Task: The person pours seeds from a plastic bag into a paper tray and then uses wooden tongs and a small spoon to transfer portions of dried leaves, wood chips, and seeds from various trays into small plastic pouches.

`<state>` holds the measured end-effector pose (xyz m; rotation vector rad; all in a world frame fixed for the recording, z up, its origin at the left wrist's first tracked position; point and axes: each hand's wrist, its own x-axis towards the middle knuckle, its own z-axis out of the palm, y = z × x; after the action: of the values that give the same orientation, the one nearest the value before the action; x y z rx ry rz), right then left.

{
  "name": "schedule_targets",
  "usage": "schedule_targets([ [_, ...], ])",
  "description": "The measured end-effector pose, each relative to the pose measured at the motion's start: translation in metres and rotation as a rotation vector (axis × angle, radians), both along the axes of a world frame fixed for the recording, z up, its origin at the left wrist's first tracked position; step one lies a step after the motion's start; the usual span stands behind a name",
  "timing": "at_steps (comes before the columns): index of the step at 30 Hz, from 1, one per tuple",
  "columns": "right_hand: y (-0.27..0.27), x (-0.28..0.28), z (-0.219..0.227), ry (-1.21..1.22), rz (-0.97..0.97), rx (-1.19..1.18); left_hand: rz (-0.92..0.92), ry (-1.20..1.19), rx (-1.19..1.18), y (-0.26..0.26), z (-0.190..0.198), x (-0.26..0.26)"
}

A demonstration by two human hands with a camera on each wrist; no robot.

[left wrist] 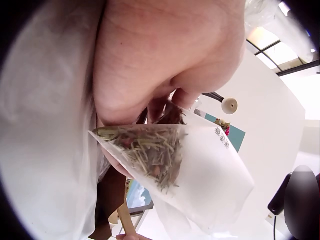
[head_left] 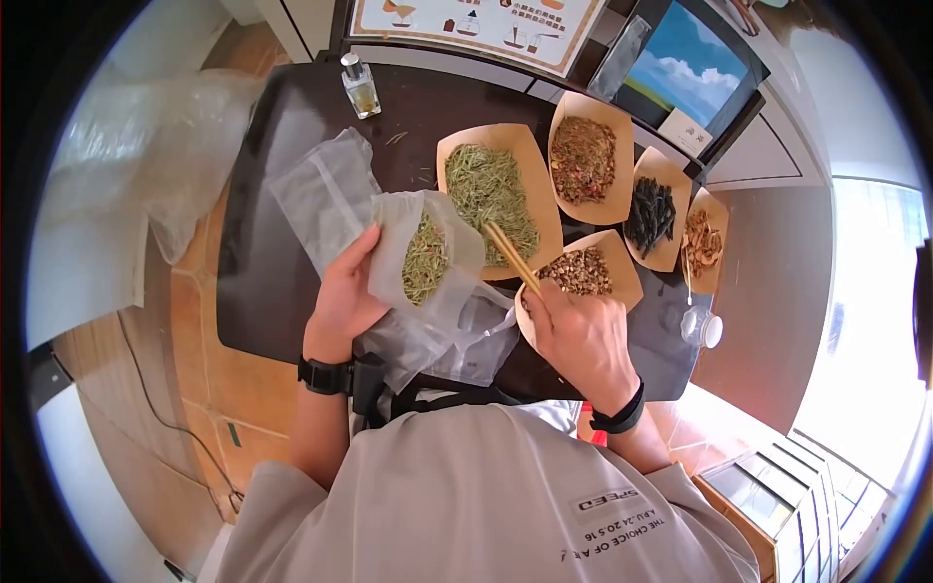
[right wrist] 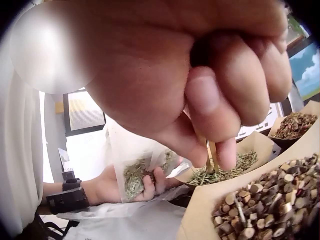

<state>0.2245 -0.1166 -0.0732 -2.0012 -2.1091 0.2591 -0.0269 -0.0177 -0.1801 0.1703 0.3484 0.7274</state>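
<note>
My left hand (head_left: 342, 296) grips a translucent white pouch (head_left: 466, 238) that holds dried green herb with small reddish bits (head_left: 425, 262). In the left wrist view the filled pouch (left wrist: 205, 165) hangs below the palm. My right hand (head_left: 588, 340) pinches slim wooden tongs (head_left: 509, 257) between thumb and fingers. Their tips reach the dried green stems in a large paper tray (head_left: 546, 209), just right of the pouch. From the right wrist, the tongs (right wrist: 212, 156) run down between the fingertips toward those stems (right wrist: 220, 175).
Other paper trays hold chopped twig pieces (head_left: 583, 270), reddish-brown herb (head_left: 583, 155), dark strips (head_left: 649, 216) and tan slices (head_left: 702, 243). More clear bags (head_left: 330, 185) lie at left. A small glass bottle (head_left: 361, 89) stands behind; a clear bottle (head_left: 700, 326) lies near the right edge.
</note>
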Motion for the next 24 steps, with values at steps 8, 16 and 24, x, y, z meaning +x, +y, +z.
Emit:
schedule_targets([
  [8,0.005,0.036,0.017,0.161,-0.106,0.117,0.011,0.077,-0.032,0.0,0.003,0.004],
  [16,-0.001,0.013,0.058,0.584,-0.012,-0.08,0.016,0.166,-0.055,0.0,0.005,0.005],
  [24,0.01,0.039,0.05,0.515,-0.239,-0.15,0.018,0.119,-0.058,0.0,0.002,0.004],
])
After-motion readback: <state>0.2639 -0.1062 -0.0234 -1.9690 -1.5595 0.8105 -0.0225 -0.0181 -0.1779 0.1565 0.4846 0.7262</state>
